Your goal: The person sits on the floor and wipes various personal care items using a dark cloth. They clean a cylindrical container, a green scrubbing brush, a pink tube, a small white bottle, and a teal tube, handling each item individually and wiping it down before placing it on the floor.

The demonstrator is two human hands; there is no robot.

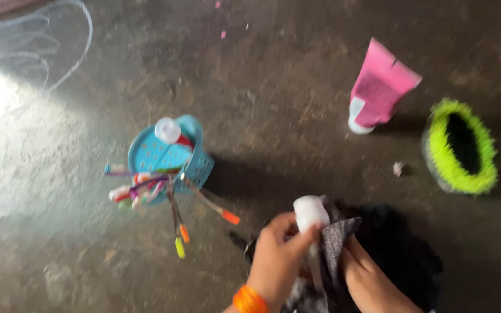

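Observation:
My left hand (276, 255), with an orange band at the wrist, grips a small white bottle or tube (310, 213). My right hand (369, 278) holds a grey cloth (337, 237) pressed against that white object. Both hands are low in the head view, over a dark bundle of cloth (398, 243) on the floor. The picture is blurred, so finer detail of the white object is unclear.
A teal perforated basket (166, 153) lies tipped on the rough concrete floor (273, 87), with several toothbrushes (158, 188) spilling out and a white-capped item in it. A pink tube (381, 87) stands at the upper right. A lime-green bristled brush (462, 148) sits at the right.

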